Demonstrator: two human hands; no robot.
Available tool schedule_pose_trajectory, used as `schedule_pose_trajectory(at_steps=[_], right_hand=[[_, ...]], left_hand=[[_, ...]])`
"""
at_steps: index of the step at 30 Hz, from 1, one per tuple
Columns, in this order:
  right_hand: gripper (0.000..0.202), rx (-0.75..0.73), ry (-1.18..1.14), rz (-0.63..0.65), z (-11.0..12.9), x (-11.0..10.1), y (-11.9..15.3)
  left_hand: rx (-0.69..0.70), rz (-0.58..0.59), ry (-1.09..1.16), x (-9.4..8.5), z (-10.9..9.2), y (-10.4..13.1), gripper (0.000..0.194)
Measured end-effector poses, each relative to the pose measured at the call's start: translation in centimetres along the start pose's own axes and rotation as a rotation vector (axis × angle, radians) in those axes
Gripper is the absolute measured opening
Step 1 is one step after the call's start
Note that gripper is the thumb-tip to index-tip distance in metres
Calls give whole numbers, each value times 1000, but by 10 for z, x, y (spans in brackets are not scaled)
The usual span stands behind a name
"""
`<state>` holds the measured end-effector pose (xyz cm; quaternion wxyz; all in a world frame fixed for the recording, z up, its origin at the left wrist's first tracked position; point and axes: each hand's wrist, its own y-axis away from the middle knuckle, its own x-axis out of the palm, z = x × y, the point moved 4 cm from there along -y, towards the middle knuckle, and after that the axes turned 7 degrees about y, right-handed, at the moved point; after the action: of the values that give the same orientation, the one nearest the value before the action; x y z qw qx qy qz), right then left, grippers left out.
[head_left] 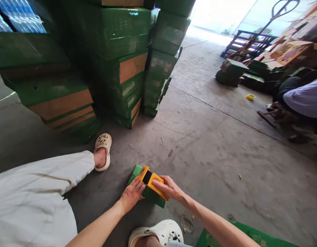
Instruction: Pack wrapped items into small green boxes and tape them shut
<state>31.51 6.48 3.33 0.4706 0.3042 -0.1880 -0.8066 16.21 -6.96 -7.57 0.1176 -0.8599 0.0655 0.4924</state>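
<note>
A small green cardboard box (153,195) lies on the concrete floor between my feet. My left hand (132,195) rests on its near left side with the fingers stretched out, holding nothing. In my right hand (170,188) is a yellow handheld tool with a black band (154,183); I cannot make out its exact kind. My thumb presses on top of the tool, and its far end lies over the box, close to my left fingertips. Whether the tool touches the box is hard to tell.
Tall stacks of green cartons (126,34) stand ahead and to the left (57,96). Flattened green cardboard (243,236) lies at lower right. A yellow object (250,97) is on the floor near a crouching person (305,97). A pallet jack (263,27) stands behind.
</note>
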Motion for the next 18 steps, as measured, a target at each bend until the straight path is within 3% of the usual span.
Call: schedule_pose_trajectory(at_steps=[5, 9, 11, 15, 18], right_hand=[[68, 5, 181, 1, 9, -1, -3], [70, -11, 174, 11, 6, -2, -1], [70, -17, 150, 16, 4, -1, -1], [69, -16, 114, 35, 6, 0, -1], [68, -12, 119, 40, 11, 0, 0]], left_hand=[[-90, 18, 60, -14, -10, 4, 64], [-268, -132, 264, -28, -14, 10, 59], [-441, -242, 542, -33, -10, 9, 52], [-952, -361, 1378, -34, 5, 4, 44], [-1097, -343, 1794, -43, 9, -7, 47]])
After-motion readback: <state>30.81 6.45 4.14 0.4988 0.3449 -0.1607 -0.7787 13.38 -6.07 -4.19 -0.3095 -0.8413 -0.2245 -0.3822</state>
